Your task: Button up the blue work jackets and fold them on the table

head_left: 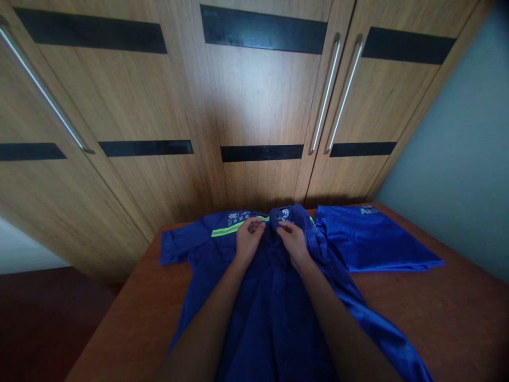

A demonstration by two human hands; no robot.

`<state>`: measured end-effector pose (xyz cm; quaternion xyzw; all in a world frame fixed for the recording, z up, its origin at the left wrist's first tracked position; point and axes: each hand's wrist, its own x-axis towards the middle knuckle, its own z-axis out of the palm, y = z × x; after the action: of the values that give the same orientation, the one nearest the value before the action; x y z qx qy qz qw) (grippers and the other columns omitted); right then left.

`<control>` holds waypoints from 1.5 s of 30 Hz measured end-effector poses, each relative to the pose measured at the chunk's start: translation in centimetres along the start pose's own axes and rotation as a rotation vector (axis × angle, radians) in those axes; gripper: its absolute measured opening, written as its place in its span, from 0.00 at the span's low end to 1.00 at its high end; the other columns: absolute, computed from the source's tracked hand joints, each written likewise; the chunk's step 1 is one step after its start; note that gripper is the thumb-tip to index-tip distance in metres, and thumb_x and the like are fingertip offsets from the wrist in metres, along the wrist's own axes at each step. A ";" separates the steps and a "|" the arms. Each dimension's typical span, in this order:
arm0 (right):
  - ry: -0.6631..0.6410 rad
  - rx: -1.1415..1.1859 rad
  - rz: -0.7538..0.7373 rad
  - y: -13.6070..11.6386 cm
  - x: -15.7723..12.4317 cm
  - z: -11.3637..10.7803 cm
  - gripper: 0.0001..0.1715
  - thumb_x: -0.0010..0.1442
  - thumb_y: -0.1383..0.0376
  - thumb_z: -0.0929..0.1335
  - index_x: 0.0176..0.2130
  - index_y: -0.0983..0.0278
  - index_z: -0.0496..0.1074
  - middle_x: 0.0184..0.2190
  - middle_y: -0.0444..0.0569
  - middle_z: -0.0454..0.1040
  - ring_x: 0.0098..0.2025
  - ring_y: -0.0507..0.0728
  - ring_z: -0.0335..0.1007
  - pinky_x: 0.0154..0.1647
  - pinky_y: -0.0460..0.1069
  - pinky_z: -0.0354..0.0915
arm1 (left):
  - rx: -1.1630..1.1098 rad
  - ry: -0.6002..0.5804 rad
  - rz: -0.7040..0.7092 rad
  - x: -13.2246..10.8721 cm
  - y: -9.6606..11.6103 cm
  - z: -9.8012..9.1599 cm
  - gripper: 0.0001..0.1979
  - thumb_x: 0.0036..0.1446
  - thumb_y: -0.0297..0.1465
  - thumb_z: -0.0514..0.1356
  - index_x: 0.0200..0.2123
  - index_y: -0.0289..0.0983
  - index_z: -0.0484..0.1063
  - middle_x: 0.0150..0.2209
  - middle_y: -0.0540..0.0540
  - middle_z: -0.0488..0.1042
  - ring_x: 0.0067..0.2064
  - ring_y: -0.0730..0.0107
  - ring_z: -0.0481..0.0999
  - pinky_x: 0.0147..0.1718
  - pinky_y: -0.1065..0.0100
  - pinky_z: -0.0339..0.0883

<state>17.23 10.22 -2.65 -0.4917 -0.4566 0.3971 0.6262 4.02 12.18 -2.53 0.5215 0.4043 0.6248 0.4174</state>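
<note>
A dark blue work shirt (254, 297) with a button front lies spread on the table, its collar end away from me. A bright yellow-green and grey reflective strip (227, 230) crosses its chest, and white printing shows above the strip. My left hand (250, 236) pinches the shirt just left of the front opening near the collar. Opposite it, my right hand (292, 239) pinches the shirt on the right side of that opening. Both hands have thumb and fingers closed on cloth. Whether a button is between the fingers is too small to tell.
To the right lies a folded brighter blue garment (374, 244) with pale lettering, touching the shirt. The reddish-brown wooden table (147, 323) backs onto a wooden wardrobe (258, 95) with long metal handles. A pale wall (453, 159) stands at the right.
</note>
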 end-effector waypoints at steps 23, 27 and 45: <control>-0.159 0.082 -0.009 -1.7 -1.0 0.1 0.18 0.47 0.62 0.67 0.38 0.63 0.78 0.30 0.45 0.77 0.33 0.55 0.71 0.36 0.49 0.68 | -0.002 -0.041 0.028 -0.2 0.9 0.1 0.07 0.48 0.33 0.65 0.31 0.37 0.75 0.30 0.49 0.78 0.30 0.70 0.75 0.33 0.69 0.70; -0.160 -0.101 -0.093 -1.4 -0.8 0.0 0.18 0.47 0.63 0.65 0.37 0.65 0.77 0.25 0.42 0.72 0.26 0.52 0.64 0.27 0.45 0.63 | 0.023 -0.069 0.034 -0.3 1.0 0.1 0.07 0.47 0.33 0.65 0.31 0.38 0.77 0.30 0.48 0.78 0.31 0.68 0.76 0.34 0.67 0.70; -0.282 -0.493 -0.195 -1.8 -1.7 0.4 0.32 0.46 0.70 0.66 0.52 0.65 0.62 0.18 0.35 0.66 0.21 0.52 0.65 0.23 0.44 0.58 | 0.192 -0.091 0.119 -0.7 1.0 0.1 0.04 0.51 0.31 0.62 0.30 0.40 0.78 0.32 0.48 0.79 0.36 0.65 0.76 0.39 0.66 0.68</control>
<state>16.50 8.30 -1.19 -0.5225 -0.6669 0.2766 0.4535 4.06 11.21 -1.78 0.6098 0.4115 0.5825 0.3456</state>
